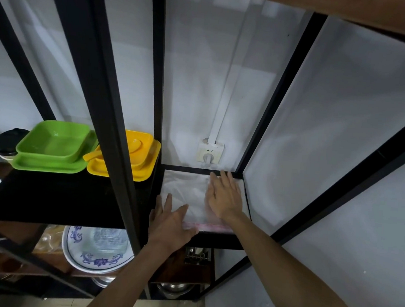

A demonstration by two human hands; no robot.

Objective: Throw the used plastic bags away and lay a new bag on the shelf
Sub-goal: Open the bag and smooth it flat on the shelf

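Thin clear plastic bag (189, 195) lay spread on small black shelf (246, 199); left hand (170, 220) and right hand (224, 198) pressed it flat, fingers straight. Looked limp, light, slippery; best pinched at pink-striped front edge

I see bag (186, 195): thin translucent plastic, crinkled | shelf (214, 239): matt black metal frame | green dishes (53, 147): glossy smooth plastic
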